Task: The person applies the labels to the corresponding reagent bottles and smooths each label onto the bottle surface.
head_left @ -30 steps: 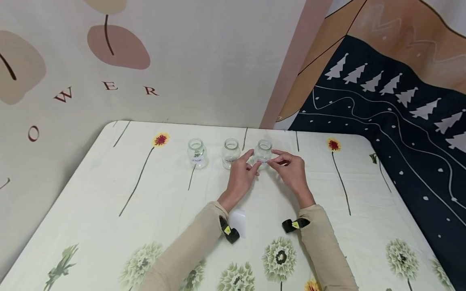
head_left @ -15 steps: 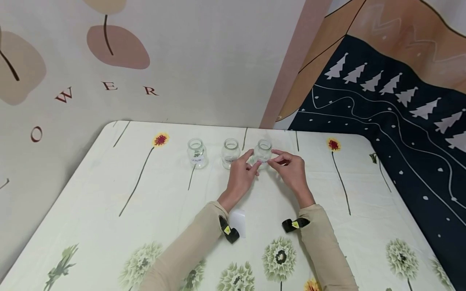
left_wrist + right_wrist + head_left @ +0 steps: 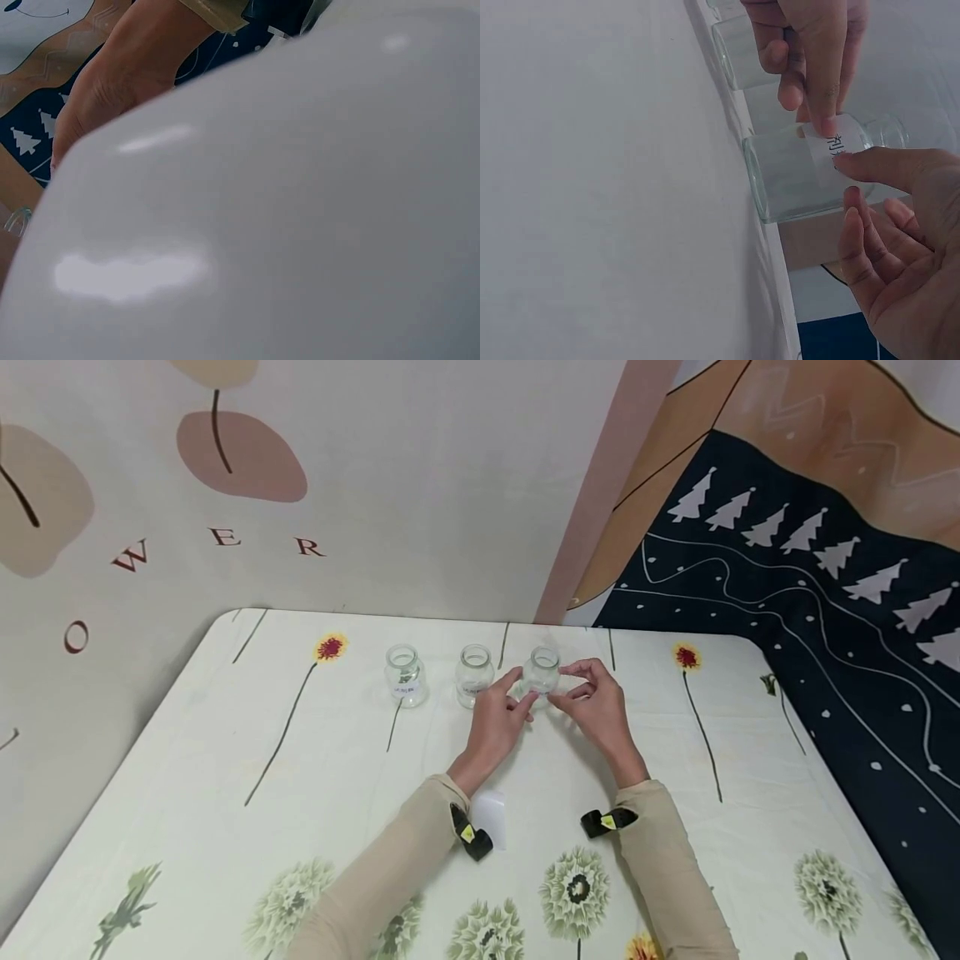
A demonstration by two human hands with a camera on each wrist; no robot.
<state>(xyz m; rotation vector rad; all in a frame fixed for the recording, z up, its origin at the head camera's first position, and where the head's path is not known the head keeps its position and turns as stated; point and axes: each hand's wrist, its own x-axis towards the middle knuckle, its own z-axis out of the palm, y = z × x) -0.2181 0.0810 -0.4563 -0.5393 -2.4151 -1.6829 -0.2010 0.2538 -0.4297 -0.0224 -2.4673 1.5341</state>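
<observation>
A small clear glass jar (image 3: 542, 672) stands upright at the right end of a row. My left hand (image 3: 495, 718) grips it from the left, thumb in front and index finger along its side. From the right, my right hand (image 3: 602, 710) holds the jar, its thumb on the front and index finger at the shoulder. In the right wrist view both thumbs press a white label (image 3: 821, 156) with dark writing onto the glass. The left thumb and right thumb cover part of that writing.
Two more labelled glass jars stand to the left, a middle jar (image 3: 474, 675) and a left jar (image 3: 405, 677). A white sheet (image 3: 491, 820) shows beside the left wrist. Glossy white material (image 3: 262, 202) fills most of the left wrist view. A floral cloth (image 3: 187, 760) covers the table.
My right hand's index finger has risen slightly along the jar, and its thumb has shifted a little left across the label. My left hand and the jars stay in place.
</observation>
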